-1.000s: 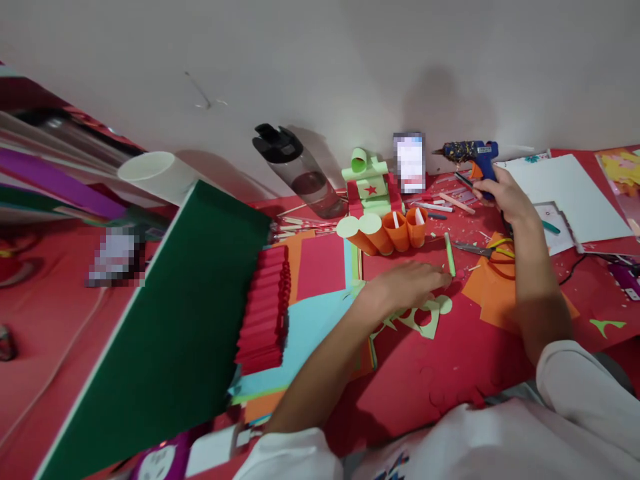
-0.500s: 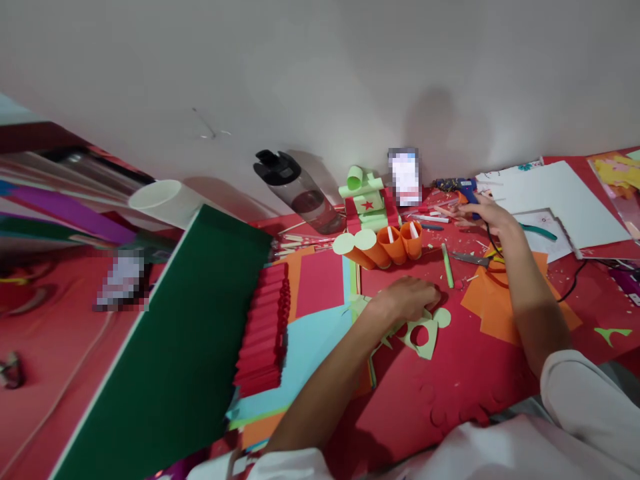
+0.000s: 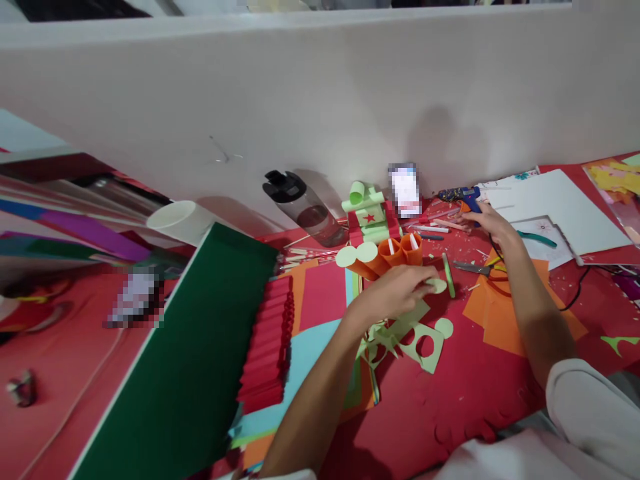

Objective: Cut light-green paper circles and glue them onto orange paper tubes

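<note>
i have the left hand [image 3: 394, 291] pinching a pale green paper disc [image 3: 437, 285] — flat, round, plain — above the red table [image 3: 410, 413], near the orange tubes [image 3: 393, 256], two of them capped in the same green. the right hand [image 3: 491, 224] is at the handle of the blue glue gun [image 3: 459, 194], its barrel speckled with yellowish bits; i can't tell whether the fingers close around it.

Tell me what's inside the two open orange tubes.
Each open orange tube has a pale piece inside. Their bottoms can't be seen: the walls and the left hand cover them.
</note>
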### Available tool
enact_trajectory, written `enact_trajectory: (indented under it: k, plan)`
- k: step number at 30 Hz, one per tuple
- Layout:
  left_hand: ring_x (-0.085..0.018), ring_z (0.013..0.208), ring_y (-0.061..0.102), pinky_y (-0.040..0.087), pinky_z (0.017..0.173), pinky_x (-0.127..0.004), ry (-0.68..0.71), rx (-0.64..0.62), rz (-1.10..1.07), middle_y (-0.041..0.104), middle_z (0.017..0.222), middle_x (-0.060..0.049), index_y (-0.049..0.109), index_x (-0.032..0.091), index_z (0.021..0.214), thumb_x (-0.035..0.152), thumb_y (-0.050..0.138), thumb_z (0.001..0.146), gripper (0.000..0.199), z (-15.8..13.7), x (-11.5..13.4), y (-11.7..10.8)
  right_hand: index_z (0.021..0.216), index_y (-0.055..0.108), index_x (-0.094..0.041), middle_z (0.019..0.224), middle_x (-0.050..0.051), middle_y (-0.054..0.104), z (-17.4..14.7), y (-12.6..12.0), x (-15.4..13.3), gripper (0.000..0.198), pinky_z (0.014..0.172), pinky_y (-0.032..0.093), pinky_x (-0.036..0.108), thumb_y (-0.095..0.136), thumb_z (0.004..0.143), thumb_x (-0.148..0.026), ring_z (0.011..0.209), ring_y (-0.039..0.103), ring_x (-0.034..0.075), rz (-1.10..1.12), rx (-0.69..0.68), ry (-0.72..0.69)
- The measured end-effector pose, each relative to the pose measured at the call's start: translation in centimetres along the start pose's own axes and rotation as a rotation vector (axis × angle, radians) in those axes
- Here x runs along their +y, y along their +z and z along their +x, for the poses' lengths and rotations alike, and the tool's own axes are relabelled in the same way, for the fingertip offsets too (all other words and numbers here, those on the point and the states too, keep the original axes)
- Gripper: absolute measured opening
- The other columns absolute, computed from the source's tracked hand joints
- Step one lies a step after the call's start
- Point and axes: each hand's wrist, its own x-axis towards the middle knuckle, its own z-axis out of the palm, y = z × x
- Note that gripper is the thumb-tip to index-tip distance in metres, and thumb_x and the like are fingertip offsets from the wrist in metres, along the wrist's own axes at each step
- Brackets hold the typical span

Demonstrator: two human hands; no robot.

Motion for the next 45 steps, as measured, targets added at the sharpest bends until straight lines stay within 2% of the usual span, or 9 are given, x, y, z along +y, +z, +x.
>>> enact_trajectory:
  k: [4, 12, 15, 19, 21, 26, 32, 40, 45]
  plan:
    - [-0.02, 0.083, 0.073, 0.058, 0.078, -0.034, -0.016, 0.293, -0.472, 0.078, 0.096, -0.007, 0.058, 0.021, 0.113, 0.039, 0.052, 0.106, 0.021, -0.8, 0.6, -1.0, 0.099, 0.063, -0.023, 0.102, 0.006, 0.079, -0.8, 0.1, -1.6, 0.035, 0.067, 0.059, 0.027, 0.082, 0.077, -0.043, 0.078, 0.07, 0.018, 0.359, 0.032, -0.16]
    - [-0.015, 0.068, 0.07, 0.057, 0.067, -0.029, -0.027, 0.451, -0.804, 0.08, 0.088, -0.004, 0.048, 0.024, 0.113, 0.042, 0.062, 0.102, 0.025, -1.8, 0.6, -2.1, 0.096, 0.07, -0.022, 0.086, 0.005, 0.074, -3.3, 0.1, -4.5, 0.047, 0.056, 0.052, 0.028, 0.089, 0.076, -0.06, 0.063, 0.062, 0.016, 0.498, -0.216, -0.362]
    - [-0.015, 0.072, 0.072, 0.056, 0.066, -0.029, 0.016, 0.557, -0.758, 0.081, 0.099, -0.006, 0.051, 0.024, 0.104, 0.039, 0.061, 0.102, 0.019, -2.2, 0.3, -2.8, 0.097, 0.07, -0.022, 0.095, 0.008, 0.076, -4.0, 0.6, -5.3, 0.051, 0.06, 0.055, 0.031, 0.088, 0.076, -0.064, 0.067, 0.064, 0.018, 0.507, -0.269, -0.384]
    - [-0.026, 0.115, 0.073, 0.056, 0.081, -0.033, 0.135, 0.739, -0.558, 0.078, 0.122, -0.012, 0.066, 0.02, 0.089, 0.029, 0.07, 0.094, 0.011, -2.6, -0.4, -3.6, 0.096, 0.072, -0.02, 0.09, 0.008, 0.074, -4.6, 1.0, -6.4, 0.05, 0.063, 0.054, 0.032, 0.087, 0.078, -0.064, 0.067, 0.064, 0.018, 0.463, -0.322, -0.395]
    - [-0.029, 0.124, 0.07, 0.056, 0.086, -0.035, 0.146, 0.785, -0.523, 0.078, 0.122, -0.012, 0.072, 0.02, 0.085, 0.026, 0.071, 0.091, 0.009, -2.7, -0.8, -3.9, 0.096, 0.073, -0.019, 0.084, 0.007, 0.073, -4.8, 1.1, -6.7, 0.048, 0.064, 0.053, 0.032, 0.086, 0.081, -0.063, 0.067, 0.064, 0.018, 0.44, -0.347, -0.399]
    - [-0.022, 0.101, 0.076, 0.059, 0.09, -0.037, 0.15, 0.821, -0.552, 0.083, 0.105, -0.007, 0.081, 0.023, 0.086, 0.025, 0.07, 0.092, 0.012, -2.8, -1.6, -3.9, 0.098, 0.076, -0.019, 0.083, 0.007, 0.073, -5.1, 1.0, -6.8, 0.044, 0.069, 0.052, 0.032, 0.082, 0.086, -0.061, 0.07, 0.064, 0.019, 0.389, -0.369, -0.403]
    - [-0.022, 0.098, 0.077, 0.061, 0.087, -0.035, 0.126, 0.832, -0.501, 0.084, 0.103, -0.006, 0.085, 0.025, 0.09, 0.023, 0.07, 0.088, 0.016, -3.0, -1.9, -4.3, 0.1, 0.075, -0.02, 0.08, 0.006, 0.071, -4.6, 0.7, -6.0, 0.041, 0.078, 0.053, 0.037, 0.079, 0.09, -0.06, 0.072, 0.062, 0.021, 0.297, -0.368, -0.468]
    - [-0.016, 0.071, 0.065, 0.051, 0.061, -0.027, -0.05, 0.925, -0.474, 0.078, 0.086, -0.004, 0.086, 0.023, 0.105, 0.029, 0.066, 0.091, 0.025, -4.3, -2.3, -5.3, 0.101, 0.074, -0.021, 0.082, 0.005, 0.066, -4.9, 0.9, -5.9, 0.048, 0.083, 0.051, 0.04, 0.085, 0.081, -0.064, 0.079, 0.062, 0.023, 0.341, -0.42, -0.462]
    - [-0.013, 0.065, 0.058, 0.047, 0.059, -0.025, -0.059, 0.951, -0.473, 0.066, 0.073, -0.001, 0.079, 0.02, 0.099, 0.037, 0.077, 0.088, 0.02, -4.7, -3.6, -6.0, 0.084, 0.069, -0.02, 0.077, 0.004, 0.063, -5.1, 0.9, -6.8, 0.051, 0.075, 0.047, 0.035, 0.079, 0.084, -0.07, 0.075, 0.057, 0.02, 0.184, -0.426, -0.409]
